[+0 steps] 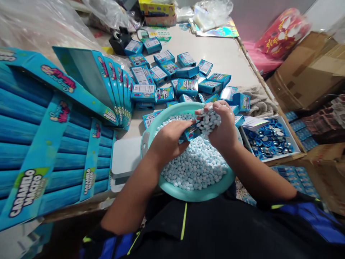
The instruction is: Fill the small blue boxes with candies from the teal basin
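Note:
My left hand (170,142) grips a small blue candy box (193,132) over a turquoise basin (185,196). Pale blue and white candies (194,165) fill much of the basin. Cupped around a heap of the same candies, my right hand (222,124) is at the open end of the box, above the basin. Just beyond the basin's far rim lies a pile of small blue boxes (188,86) printed with "Caramelo Macizo". How full the held box is stays hidden from me.
Large blue display cartons (40,158) crowd the left side, near a pale grey scale (125,156). On the right stands a white tray (293,144) of blue and silver caps (265,138). A cardboard carton (302,72) sits beyond the table edge. Plastic bags (212,14) lie at the back.

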`<act>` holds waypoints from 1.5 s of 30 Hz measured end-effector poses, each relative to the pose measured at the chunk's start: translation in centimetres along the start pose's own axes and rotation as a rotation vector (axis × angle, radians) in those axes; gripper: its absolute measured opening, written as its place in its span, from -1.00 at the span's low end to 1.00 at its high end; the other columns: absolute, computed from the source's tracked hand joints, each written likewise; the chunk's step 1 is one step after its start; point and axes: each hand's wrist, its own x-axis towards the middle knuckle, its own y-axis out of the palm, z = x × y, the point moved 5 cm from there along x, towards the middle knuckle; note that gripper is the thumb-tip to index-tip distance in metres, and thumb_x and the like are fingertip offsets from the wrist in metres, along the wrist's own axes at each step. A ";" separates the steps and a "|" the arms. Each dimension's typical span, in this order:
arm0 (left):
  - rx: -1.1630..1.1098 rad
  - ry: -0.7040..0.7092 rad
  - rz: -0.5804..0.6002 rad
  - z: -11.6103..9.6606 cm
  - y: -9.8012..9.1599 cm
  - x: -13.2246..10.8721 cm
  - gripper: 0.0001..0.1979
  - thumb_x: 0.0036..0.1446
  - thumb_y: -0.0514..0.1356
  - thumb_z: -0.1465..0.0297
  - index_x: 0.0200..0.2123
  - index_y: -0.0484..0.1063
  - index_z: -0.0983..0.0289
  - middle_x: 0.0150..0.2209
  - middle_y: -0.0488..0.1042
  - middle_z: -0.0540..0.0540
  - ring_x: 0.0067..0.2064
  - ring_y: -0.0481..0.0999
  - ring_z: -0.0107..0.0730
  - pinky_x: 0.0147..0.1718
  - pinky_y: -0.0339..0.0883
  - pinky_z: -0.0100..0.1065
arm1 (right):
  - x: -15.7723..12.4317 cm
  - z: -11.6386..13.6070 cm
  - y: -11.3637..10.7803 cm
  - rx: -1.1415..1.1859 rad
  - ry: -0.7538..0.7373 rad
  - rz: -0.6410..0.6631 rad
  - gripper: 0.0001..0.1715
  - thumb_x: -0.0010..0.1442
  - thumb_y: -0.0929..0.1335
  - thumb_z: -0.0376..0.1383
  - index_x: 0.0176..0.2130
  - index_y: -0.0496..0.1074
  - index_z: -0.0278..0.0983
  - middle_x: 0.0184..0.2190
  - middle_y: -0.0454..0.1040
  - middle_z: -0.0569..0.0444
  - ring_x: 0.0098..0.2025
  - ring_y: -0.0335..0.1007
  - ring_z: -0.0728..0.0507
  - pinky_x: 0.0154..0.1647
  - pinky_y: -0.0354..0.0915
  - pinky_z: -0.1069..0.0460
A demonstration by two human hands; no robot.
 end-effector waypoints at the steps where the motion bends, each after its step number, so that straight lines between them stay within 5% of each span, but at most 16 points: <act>1: 0.027 0.017 -0.014 -0.2 0.0 0.0 -0.50 0.25 0.30 0.44 0.24 0.39 0.31 0.18 0.55 0.24 0.20 0.57 -0.04 0.20 0.51 0.01 | 0.0 0.0 0.1 0.033 -0.009 -0.001 -0.63 0.14 0.43 -0.06 -0.33 0.20 -0.16 -0.38 0.36 0.16 -0.14 0.57 -0.16 -0.15 0.50 -0.05; 9: 0.026 0.004 -0.025 -0.2 0.1 0.1 -0.52 0.27 0.33 0.39 0.21 0.38 0.39 0.15 0.56 0.30 0.17 0.59 -0.04 0.19 0.54 -0.01 | 0.0 -0.2 -0.2 0.082 -0.075 0.051 -0.61 0.18 0.44 0.01 -0.35 0.26 -0.17 -0.39 0.38 0.16 -0.12 0.58 -0.18 -0.04 0.50 -0.10; 19: -0.039 -0.061 0.029 0.4 0.3 0.1 -0.53 0.29 0.31 0.36 0.23 0.40 0.30 0.15 0.56 0.22 0.18 0.57 -0.08 0.20 0.50 -0.05 | -0.1 0.2 -0.3 0.063 -0.085 0.048 -0.47 0.27 0.28 0.24 -0.25 0.38 -0.14 -0.37 0.38 0.10 -0.08 0.57 -0.22 -0.03 0.53 -0.16; 27: -0.111 -0.111 0.024 0.9 0.1 -0.2 -0.49 0.22 0.37 0.35 0.22 0.42 0.20 0.14 0.56 0.19 0.17 0.57 -0.11 0.20 0.50 -0.05 | -0.1 -0.2 -0.4 -0.065 -0.075 0.069 -0.35 0.29 0.23 0.29 -0.36 0.42 -0.17 -0.38 0.40 0.05 -0.20 0.54 -0.20 -0.10 0.53 -0.16; 32: -0.207 -0.107 -0.284 -0.7 -2.0 0.6 -0.46 0.30 0.26 0.35 0.32 0.32 0.15 0.26 0.43 0.22 0.25 0.49 -0.13 0.18 0.50 -0.07 | -0.8 0.0 0.7 -0.218 -0.269 0.184 -0.55 0.38 0.30 -0.04 -0.45 0.46 -0.20 -0.40 0.45 0.06 -0.26 0.48 -0.14 -0.09 0.45 -0.12; 34: -0.148 0.009 -0.319 -2.5 -2.4 1.8 -0.60 0.35 0.18 0.41 0.23 0.40 0.14 0.22 0.47 0.17 0.24 0.49 -0.19 0.19 0.47 -0.09 | -1.3 0.0 1.3 -0.362 -0.375 0.263 -0.64 0.36 0.34 -0.11 -0.42 0.48 -0.20 -0.39 0.47 0.07 -0.26 0.46 -0.13 -0.14 0.43 -0.10; 36: -0.064 0.126 -0.230 -4.0 -1.9 3.3 -0.74 0.34 0.19 0.44 0.07 0.51 0.17 0.07 0.56 0.12 0.12 0.55 -0.25 0.14 0.48 -0.13 | -1.6 -0.1 1.7 -0.465 -0.434 0.318 -0.72 0.33 0.34 -0.12 -0.36 0.49 -0.20 -0.34 0.50 0.06 -0.25 0.45 -0.14 -0.20 0.44 -0.08; 40: 0.049 0.123 -0.177 -3.9 -1.3 4.9 -0.96 0.28 0.26 0.41 -0.24 0.51 0.24 -0.21 0.55 0.07 -0.16 0.55 -0.34 -0.12 0.52 -0.24 | -1.7 -0.5 2.1 -0.568 -0.521 0.432 -0.78 0.31 0.30 -0.20 -0.31 0.49 -0.20 -0.31 0.53 0.04 -0.25 0.46 -0.15 -0.27 0.44 -0.08; 45: -0.028 0.099 -0.146 -1.9 -1.4 4.2 -0.72 0.29 0.27 0.35 -0.47 0.32 0.22 -0.32 0.47 0.03 -0.28 0.50 -0.40 -0.29 0.47 -0.30 | -1.5 -1.0 2.4 -0.668 -0.583 0.534 -0.65 0.34 0.27 -0.20 -0.44 0.46 -0.21 -0.39 0.46 0.02 -0.26 0.39 -0.16 -0.25 0.44 -0.11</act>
